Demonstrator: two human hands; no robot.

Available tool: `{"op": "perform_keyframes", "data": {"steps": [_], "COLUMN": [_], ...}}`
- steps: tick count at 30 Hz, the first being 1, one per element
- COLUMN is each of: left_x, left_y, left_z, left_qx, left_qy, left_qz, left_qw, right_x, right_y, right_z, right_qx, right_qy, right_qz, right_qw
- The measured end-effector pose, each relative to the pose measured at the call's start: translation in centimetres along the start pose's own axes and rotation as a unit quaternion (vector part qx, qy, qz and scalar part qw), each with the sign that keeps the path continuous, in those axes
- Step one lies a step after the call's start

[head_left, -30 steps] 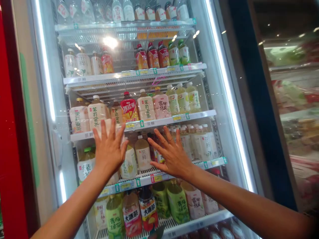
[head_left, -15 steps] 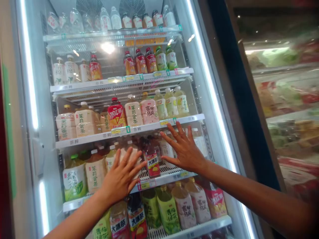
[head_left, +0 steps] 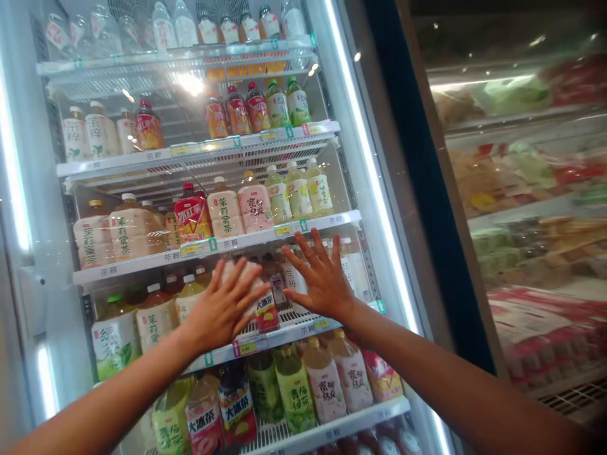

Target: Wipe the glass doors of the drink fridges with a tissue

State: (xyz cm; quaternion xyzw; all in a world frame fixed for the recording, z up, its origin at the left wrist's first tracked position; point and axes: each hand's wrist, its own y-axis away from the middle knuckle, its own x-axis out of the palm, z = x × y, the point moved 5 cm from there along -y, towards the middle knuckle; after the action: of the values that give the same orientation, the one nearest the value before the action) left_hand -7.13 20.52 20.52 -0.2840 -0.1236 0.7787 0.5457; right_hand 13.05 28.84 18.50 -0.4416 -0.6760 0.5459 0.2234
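Note:
Both my hands lie flat against the glass door (head_left: 365,189) of a lit drinks fridge. My left hand (head_left: 222,309) is open, fingers spread and angled right, over a red-labelled tea bottle (head_left: 266,309) on the middle shelf. My right hand (head_left: 320,278) is open too, fingers spread upward, just below the shelf edge (head_left: 218,243) that carries large pale tea bottles (head_left: 225,215). Neither hand holds anything. Behind the glass, several wire shelves carry rows of bottled tea and juice.
The fridge's dark frame (head_left: 417,189) runs down the right of the door. Beyond it stands another chilled case (head_left: 526,208) with packaged food on shelves. Large green and pink bottles (head_left: 294,388) fill the lower shelf. A bright light strip (head_left: 14,183) runs down the left side.
My view has swung right, so the fridge sits further left in frame. My left hand has dropped from the higher shelf edge and slid right toward my right hand; both remain flat on the glass.

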Motion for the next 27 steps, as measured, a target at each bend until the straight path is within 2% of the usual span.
{"op": "perform_keyframes", "data": {"steps": [3,4,5,7,9,11,12,13,16,17,18,19,21,22,23,25,27], "left_x": [-1.5,-1.6,-1.6,-0.8,0.0,0.1,-0.1,-0.4,-1.3,-1.3,-1.1,-0.7,0.0,0.2,0.0,-1.0,-2.7], "left_y": [-2.6,-2.8,-2.5,-0.5,2.6,5.5,6.3,6.8,7.9,8.7,9.7,10.8,13.0,14.0,14.7,15.0,15.0], "left_z": [5.5,6.1,5.7,2.8,-0.9,-2.3,-1.8,-0.5,3.4,3.5,2.9,1.8,-0.5,-0.9,-0.2,4.1,10.3], "left_qx": [-0.199,-0.249,-0.274,-0.244,-0.131,-0.043,-0.043,-0.073,-0.258,-0.298,-0.309,-0.291,-0.19,-0.139,-0.112,-0.142,-0.306], "left_qy": [-0.012,-0.014,-0.014,-0.011,-0.006,-0.007,-0.007,-0.009,-0.021,-0.023,-0.023,-0.019,-0.013,-0.01,-0.011,-0.018,-0.044], "left_qz": [-0.051,-0.066,-0.073,-0.059,-0.034,-0.013,-0.007,-0.004,-0.027,-0.034,-0.035,-0.03,-0.01,-0.005,-0.005,-0.025,-0.078], "left_qw": [0.979,0.966,0.959,0.968,0.991,0.999,0.999,0.997,0.965,0.954,0.95,0.956,0.982,0.99,0.994,0.989,0.948], "right_x": [0.0,0.0,0.0,0.0,0.0,0.0,0.0,0.0,0.0,0.0,0.0,-0.1,-0.2,-0.4,-0.5,-0.8,-1.1], "right_y": [0.0,0.1,0.2,0.6,1.0,1.2,1.3,1.3,1.4,1.5,1.7,1.8,1.7,1.4,0.9,-0.7,-3.1], "right_z": [-0.1,-0.1,0.0,0.0,0.1,0.2,0.2,0.2,0.3,0.3,0.3,0.4,0.5,0.7,1.0,1.9,3.8], "right_qx": [0.002,0.003,0.006,0.014,0.02,0.019,0.018,0.018,0.024,0.026,0.029,0.033,0.039,0.042,0.043,0.039,0.03], "right_qy": [0.001,0.001,0.002,0.004,0.005,0.004,0.002,0.001,-0.007,-0.01,-0.013,-0.017,-0.028,-0.033,-0.037,-0.037,-0.034], "right_qz": [-0.002,-0.002,-0.003,-0.007,-0.011,-0.013,-0.013,-0.014,-0.013,-0.012,-0.011,-0.008,-0.003,-0.001,0.001,-0.004,-0.012], "right_qw": [1.0,1.0,1.0,1.0,1.0,1.0,1.0,1.0,1.0,1.0,0.999,0.999,0.999,0.999,0.998,0.999,0.999]}}
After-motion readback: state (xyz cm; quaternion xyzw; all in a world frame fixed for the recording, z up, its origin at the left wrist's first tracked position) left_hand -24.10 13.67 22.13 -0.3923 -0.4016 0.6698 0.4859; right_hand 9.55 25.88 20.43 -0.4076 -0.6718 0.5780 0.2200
